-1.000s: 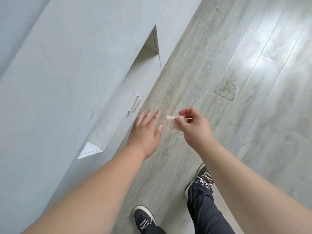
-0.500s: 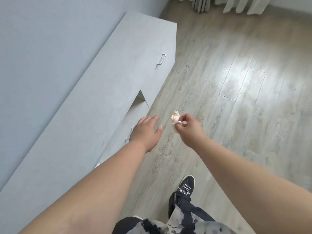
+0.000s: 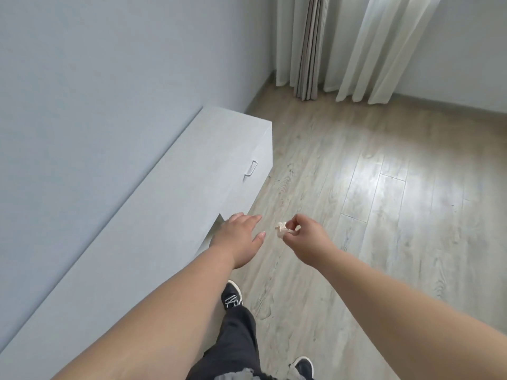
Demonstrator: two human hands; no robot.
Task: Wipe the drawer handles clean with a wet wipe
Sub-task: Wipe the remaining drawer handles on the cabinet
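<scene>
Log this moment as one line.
left hand: open, empty | right hand: pinching crumpled wipe | drawer handle: untouched, ahead

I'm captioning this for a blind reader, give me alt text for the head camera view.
A right hand pinches a crumpled wet wipe beside an open left hand, above a wooden floor. A long grey cabinet with a metal drawer handle lines the wall.

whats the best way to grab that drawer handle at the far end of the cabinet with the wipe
Wrap the wet wipe, pinched in the right hand, round the straight middle bar of the drawer handle, coming from the floor side. The bar stands proud of the cabinet front, probably leaving finger room behind it.
</scene>
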